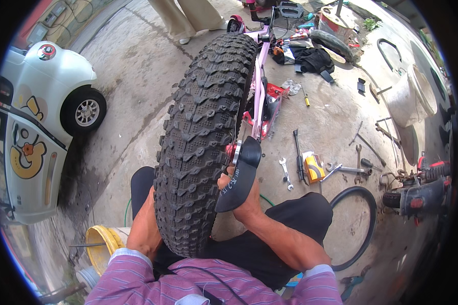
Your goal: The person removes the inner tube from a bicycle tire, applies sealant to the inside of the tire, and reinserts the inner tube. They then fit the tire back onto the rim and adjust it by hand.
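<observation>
A fat knobbly black tire [201, 117] on a wheel stands upright before me between my knees. Its wheel belongs to a bike with a pink frame [258, 96]. At the wheel's right side sits a silver and red hub [233, 151], next to a curved black plate [243, 178] with white handwriting. My right hand [225, 180] is behind that plate beside the hub, its few visible fingers bent; what they grip is hidden. My left forearm [145, 223] goes in behind the tire's left side, which hides the hand.
Right of the wheel lie a wrench [286, 174], a black hand pump [298, 155], a yellow box [314, 166] and an inner tube [371, 218]. A white toy-like car [46, 127] stands left, a yellow bucket [101, 239] near my left elbow. A person in beige trousers [175, 18] stands ahead.
</observation>
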Demonstrator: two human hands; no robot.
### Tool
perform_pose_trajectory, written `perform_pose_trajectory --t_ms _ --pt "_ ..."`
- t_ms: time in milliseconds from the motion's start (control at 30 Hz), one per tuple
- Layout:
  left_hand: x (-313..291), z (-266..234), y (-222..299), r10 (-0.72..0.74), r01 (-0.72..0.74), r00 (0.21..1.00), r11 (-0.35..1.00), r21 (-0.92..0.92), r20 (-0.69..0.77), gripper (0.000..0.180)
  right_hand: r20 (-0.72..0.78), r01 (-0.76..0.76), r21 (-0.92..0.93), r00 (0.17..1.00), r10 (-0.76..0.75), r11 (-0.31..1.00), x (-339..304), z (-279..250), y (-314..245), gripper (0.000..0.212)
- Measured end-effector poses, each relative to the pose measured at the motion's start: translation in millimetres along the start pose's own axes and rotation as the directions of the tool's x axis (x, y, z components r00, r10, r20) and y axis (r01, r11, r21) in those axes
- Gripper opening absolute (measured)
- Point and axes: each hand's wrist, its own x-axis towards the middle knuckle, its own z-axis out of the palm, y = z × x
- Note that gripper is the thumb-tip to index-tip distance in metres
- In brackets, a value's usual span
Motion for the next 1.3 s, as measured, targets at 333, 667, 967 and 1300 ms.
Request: perform_pose_trajectory --t_ms 333,667,967,1300 --pt "-15 34 -5 -0.163 0.133 0.976 0.971 0.2 0.145 0.026 0.458 -0.365 0.401 0.874 0.162 0.84 23 -115 60 0.049" --pt "-4 7 -40 -0.162 0.123 0.955 0.979 0.164 0.249 0.029 -0.151 0.308 0.074 0.944 -0.294 0.949 -6 -152 -95 0.048" --pt "-28 21 -4 -0.085 0.008 0.821 0.99 0.138 0.564 0.029 -0.398 0.277 -0.645 0.674 -0.622 0.712 -86 -207 -215 0.048" --pt "-51 36 5 -0.045 -0.053 0.585 0.994 0.094 0.81 0.031 -0.523 -0.353 -0.793 0.813 -0.257 0.497 -125 -269 -224 0.048"
